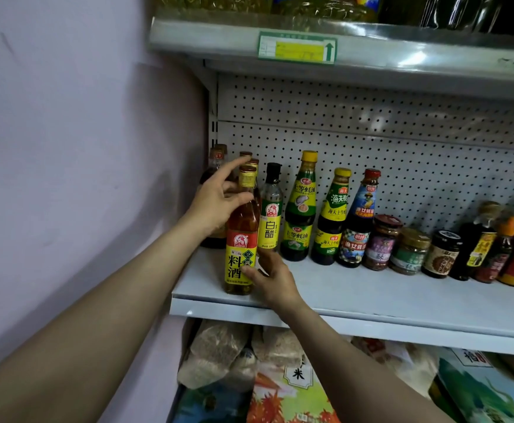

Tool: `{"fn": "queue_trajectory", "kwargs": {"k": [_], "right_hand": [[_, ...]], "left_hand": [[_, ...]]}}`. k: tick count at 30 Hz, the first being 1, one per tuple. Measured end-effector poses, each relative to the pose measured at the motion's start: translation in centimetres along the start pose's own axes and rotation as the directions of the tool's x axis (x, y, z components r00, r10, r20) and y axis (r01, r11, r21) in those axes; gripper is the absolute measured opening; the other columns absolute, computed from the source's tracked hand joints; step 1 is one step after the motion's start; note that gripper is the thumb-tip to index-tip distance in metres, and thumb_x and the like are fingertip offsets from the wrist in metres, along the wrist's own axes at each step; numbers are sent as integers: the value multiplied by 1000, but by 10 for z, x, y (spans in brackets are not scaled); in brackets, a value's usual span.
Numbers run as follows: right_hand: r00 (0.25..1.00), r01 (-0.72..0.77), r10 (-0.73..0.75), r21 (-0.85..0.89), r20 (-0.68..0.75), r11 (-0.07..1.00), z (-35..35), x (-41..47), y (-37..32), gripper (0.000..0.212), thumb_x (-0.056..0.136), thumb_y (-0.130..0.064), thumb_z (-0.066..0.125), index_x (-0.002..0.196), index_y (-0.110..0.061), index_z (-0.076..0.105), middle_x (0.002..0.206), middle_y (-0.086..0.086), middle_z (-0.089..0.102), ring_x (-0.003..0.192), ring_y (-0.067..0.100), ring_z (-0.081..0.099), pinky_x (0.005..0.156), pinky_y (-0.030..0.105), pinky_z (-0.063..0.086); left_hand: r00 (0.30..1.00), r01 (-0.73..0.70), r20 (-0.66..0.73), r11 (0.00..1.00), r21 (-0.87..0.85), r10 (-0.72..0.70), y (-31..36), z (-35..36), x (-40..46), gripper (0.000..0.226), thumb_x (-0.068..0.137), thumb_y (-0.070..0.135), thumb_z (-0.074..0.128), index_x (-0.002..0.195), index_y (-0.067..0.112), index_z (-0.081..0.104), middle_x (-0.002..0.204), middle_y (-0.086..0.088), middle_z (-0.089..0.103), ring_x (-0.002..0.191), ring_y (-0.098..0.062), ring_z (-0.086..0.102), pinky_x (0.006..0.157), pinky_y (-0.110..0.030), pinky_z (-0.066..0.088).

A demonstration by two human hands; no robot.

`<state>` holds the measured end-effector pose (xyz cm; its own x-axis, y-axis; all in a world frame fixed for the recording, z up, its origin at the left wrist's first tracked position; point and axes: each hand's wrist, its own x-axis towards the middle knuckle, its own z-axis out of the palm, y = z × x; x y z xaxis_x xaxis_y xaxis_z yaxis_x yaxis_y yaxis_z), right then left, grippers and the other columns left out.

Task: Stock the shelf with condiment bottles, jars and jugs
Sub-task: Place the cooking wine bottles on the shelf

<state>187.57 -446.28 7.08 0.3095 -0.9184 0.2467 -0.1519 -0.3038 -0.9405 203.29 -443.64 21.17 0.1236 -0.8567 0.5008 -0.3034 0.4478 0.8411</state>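
An amber cooking wine bottle (242, 239) with a red and yellow label stands at the front left of the grey shelf (371, 300). My left hand (216, 199) wraps its upper body, thumb across the shoulder and forefinger stretched past the cap. My right hand (272, 277) presses against its lower label from the right. Behind it stand more amber bottles (251, 161) and a dark bottle (216, 166). To the right are a white vinegar bottle (270, 209), two yellow-capped sauce bottles (301, 209) and a red-capped one (359, 221).
Three jars (409, 250) and further dark bottles (481, 242) line the shelf toward the right. A perforated back panel (371, 141) rises behind. The upper shelf (371, 47) holds oil jugs. Bags of grain (219, 352) lie below. A plain wall (66, 148) is on the left.
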Motion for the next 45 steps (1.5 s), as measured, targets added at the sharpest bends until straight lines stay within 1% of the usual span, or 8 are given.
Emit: {"fn": "queue_trajectory", "kwargs": {"k": [5, 11, 21, 25, 32, 36, 40, 45], "right_hand": [[1000, -12, 13, -10, 26, 1000, 7, 7, 1, 54, 90, -27, 71, 138, -15, 48, 135, -1, 60, 125, 12, 55, 107, 42, 46], [998, -34, 33, 28, 46, 999, 11, 15, 2, 52, 93, -24, 68, 138, -14, 45, 134, 0, 62, 122, 10, 58, 105, 39, 48], [1000, -20, 20, -19, 9, 1000, 16, 26, 2, 50, 93, -27, 67, 139, -19, 48, 137, -2, 60, 126, 13, 55, 104, 34, 48], [1000, -1, 1, -29, -7, 1000, 17, 27, 3, 49, 94, -28, 66, 140, -19, 49, 136, -2, 60, 124, 13, 56, 98, 28, 49], [999, 11, -11, -2, -36, 1000, 18, 28, 6, 51, 91, -27, 70, 138, -18, 51, 134, -1, 61, 125, 13, 55, 100, 30, 49], [999, 19, -20, -33, -27, 999, 14, 30, 10, 59, 86, -29, 75, 139, -18, 52, 135, -2, 61, 126, 12, 54, 104, 31, 46], [999, 32, -33, -89, -10, 996, 15, 29, 16, 59, 84, -23, 78, 136, -27, 52, 132, -10, 61, 124, 6, 54, 81, 3, 43], [999, 39, -41, -88, -26, 995, 16, 29, 19, 56, 85, -23, 77, 135, -25, 52, 132, -8, 61, 115, 5, 56, 71, 0, 43]], "left_hand": [[1000, 24, 10, 998, 58, -25, -2, -5, 10, 59, 83, 7, 74, 114, 54, 55, 102, -4, 73, 94, -16, 71, 85, -37, 58], [1000, 22, 17, 993, 115, -24, -7, -10, 21, 59, 82, 12, 76, 109, 59, 54, 96, -1, 74, 85, -10, 72, 66, -24, 54], [999, -51, 20, 941, 335, 47, -7, -20, 38, 53, 78, 22, 80, 113, 51, 53, 126, 9, 57, 115, -15, 54, 86, -28, 44], [996, -78, 65, 879, 471, 53, 2, -26, 47, 51, 75, 25, 82, 115, 41, 55, 130, 4, 54, 125, -20, 46, 101, -45, 42], [991, -135, 73, 778, 613, 114, 10, -26, 50, 53, 76, 26, 81, 121, 36, 55, 132, -4, 42, 119, -21, 41, 91, -34, 37], [982, -189, 140, 684, 705, 126, 12, -31, 50, 61, 74, 31, 82, 125, 36, 50, 142, -5, 38, 131, -30, 38, 102, -44, 41], [967, -229, 250, 594, 772, 48, 7, -37, 52, 94, 60, 38, 89, 134, 41, 32, 151, -3, 35, 138, -30, 34, 106, -52, 40], [953, -280, 301, 522, 806, 47, -1, -38, 55, 116, 48, 45, 92, 138, 40, 18, 158, 0, 29, 142, -27, 30, 110, -51, 37]]}}
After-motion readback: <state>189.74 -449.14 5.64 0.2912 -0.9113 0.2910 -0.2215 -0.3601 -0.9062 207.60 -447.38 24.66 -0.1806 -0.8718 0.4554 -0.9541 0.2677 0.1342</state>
